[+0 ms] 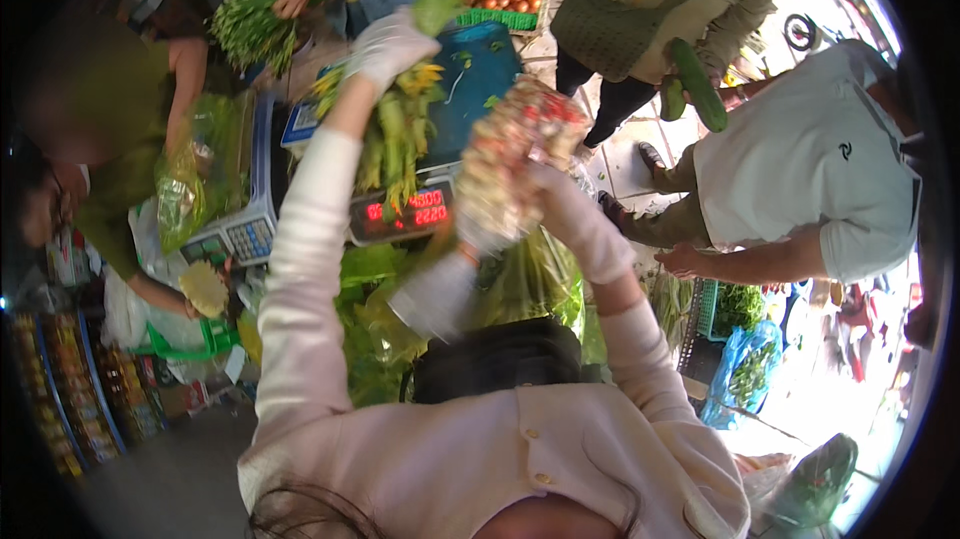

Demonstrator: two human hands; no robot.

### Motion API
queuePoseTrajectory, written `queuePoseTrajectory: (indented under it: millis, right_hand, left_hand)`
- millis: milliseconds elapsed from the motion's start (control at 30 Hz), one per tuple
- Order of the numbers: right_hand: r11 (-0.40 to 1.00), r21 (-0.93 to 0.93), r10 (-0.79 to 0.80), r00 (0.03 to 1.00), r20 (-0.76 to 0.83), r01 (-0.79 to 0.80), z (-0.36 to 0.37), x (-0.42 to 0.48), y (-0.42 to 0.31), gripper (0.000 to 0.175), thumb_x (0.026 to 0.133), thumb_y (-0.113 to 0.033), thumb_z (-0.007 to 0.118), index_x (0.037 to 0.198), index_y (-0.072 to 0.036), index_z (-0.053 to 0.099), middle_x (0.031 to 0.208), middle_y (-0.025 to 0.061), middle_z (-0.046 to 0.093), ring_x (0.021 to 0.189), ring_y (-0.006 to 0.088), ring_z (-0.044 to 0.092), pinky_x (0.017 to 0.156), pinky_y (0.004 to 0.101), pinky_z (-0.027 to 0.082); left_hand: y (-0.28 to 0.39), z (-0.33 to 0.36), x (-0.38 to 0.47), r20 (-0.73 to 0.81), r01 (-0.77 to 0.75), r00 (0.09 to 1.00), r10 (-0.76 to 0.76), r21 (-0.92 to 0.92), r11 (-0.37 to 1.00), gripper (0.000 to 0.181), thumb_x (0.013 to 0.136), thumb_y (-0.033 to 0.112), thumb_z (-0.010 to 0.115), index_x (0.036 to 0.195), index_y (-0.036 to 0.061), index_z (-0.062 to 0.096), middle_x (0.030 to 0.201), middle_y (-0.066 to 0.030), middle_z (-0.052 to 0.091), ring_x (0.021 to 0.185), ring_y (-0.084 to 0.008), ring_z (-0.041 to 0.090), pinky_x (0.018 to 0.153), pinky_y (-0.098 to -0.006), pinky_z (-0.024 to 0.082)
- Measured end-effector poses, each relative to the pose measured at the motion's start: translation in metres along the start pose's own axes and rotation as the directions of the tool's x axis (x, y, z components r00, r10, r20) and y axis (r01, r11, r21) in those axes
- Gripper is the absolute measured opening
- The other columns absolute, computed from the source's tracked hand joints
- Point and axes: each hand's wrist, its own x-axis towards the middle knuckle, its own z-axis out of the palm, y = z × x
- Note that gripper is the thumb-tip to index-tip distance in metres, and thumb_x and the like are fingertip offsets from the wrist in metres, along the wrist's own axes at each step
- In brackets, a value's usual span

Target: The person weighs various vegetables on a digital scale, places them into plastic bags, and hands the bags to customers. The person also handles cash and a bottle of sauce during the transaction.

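My left hand (394,43), in a white glove, is shut on a blurred green leafy vegetable (437,4). Below it a bunch of green stems with yellow blossoms (397,126) lies over a scale with a red lit display (400,210). My right hand (553,190) is blurred against a red-and-cream patterned thing (517,141), perhaps a sleeve; whether it grips anything is unclear. From that thing's lower end comes another white-gloved hand (439,295), apparently another person's. Clear plastic bags with greens (532,276) lie in front of me.
A teal surface (480,88) lies past the blossoms. To the left is a second scale with a keypad (251,239). A co-worker there holds a cut yellowish piece (204,288). Across, a hand holds leafy greens (255,25). Two people stand right, near green gourds (697,85).
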Motion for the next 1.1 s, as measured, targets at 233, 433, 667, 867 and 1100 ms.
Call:
queuePoseTrajectory:
  millis: [233, 433, 667, 867, 1100]
  right_hand:
    - [0.737, 0.52, 0.421, 0.895, 0.145, -0.432, 0.043, 0.1, 0.007, 0.032, 0.097, -0.029, 0.044, 0.118, -0.009, 0.058, 0.109, 0.0059, 0.061, 0.078, 0.0177, 0.062, 0.068, 0.0306, 0.049]
    - [0.857, 0.456, 0.159, 0.966, 0.206, -0.239, 0.036, 0.069, 0.021, 0.06, 0.092, -0.048, 0.052, 0.137, -0.009, 0.045, 0.131, 0.0136, 0.048, 0.078, 0.0216, 0.066, 0.069, 0.032, 0.054]
    - [0.9, 0.096, 0.374, 0.865, 0.335, -0.426, -0.021, -0.049, -0.025, 0.081, 0.084, -0.045, 0.065, 0.141, -0.006, 0.023, 0.141, 0.02, 0.036, 0.087, 0.0262, 0.063, 0.07, 0.0287, 0.054]
    - [0.961, 0.225, 0.049, 0.901, 0.43, -0.159, -0.02, -0.127, -0.044, 0.099, 0.07, -0.041, 0.081, 0.137, -0.006, 0.016, 0.138, 0.0199, 0.036, 0.082, 0.0241, 0.062, 0.063, 0.0278, 0.054]
    - [0.796, 0.567, 0.096, 0.969, 0.226, -0.211, -0.038, -0.138, -0.031, 0.08, 0.073, -0.041, 0.075, 0.132, -0.008, 0.031, 0.147, 0.023, 0.028, 0.082, 0.0227, 0.065, 0.059, 0.0294, 0.055]
  left_hand:
    - [-0.052, -0.12, -0.077, -0.51, 0.148, 0.828, -0.232, -0.201, 0.968, 0.065, 0.077, 0.029, 0.068, 0.13, 0.0011, 0.042, 0.118, -0.0229, 0.061, 0.111, -0.0385, 0.058, 0.094, -0.0409, 0.043]
    - [-0.036, -0.188, -0.186, -0.705, -0.169, 0.68, -0.201, -0.417, 0.893, 0.048, 0.083, 0.02, 0.066, 0.123, -0.0018, 0.049, 0.115, -0.0131, 0.061, 0.103, -0.0234, 0.06, 0.089, -0.0315, 0.045]
    - [-0.048, -0.149, -0.289, -0.205, -0.209, 0.908, -0.365, -0.977, 0.027, 0.041, 0.085, 0.016, 0.062, 0.123, 0.0035, 0.054, 0.116, -0.0129, 0.06, 0.1, -0.0218, 0.064, 0.085, -0.0356, 0.054]
    - [0.01, 0.013, -0.276, 0.272, 0.196, 0.901, -0.337, -0.95, -0.243, 0.036, 0.086, 0.023, 0.061, 0.115, 0.0027, 0.059, 0.111, -0.0118, 0.064, 0.102, -0.0216, 0.063, 0.092, -0.0365, 0.051]
    - [0.034, 0.054, -0.315, -0.239, -0.457, 0.858, 0.455, -0.759, 0.463, 0.057, 0.08, 0.02, 0.07, 0.128, 0.0025, 0.045, 0.119, -0.0129, 0.056, 0.11, -0.0256, 0.054, 0.095, -0.0355, 0.044]
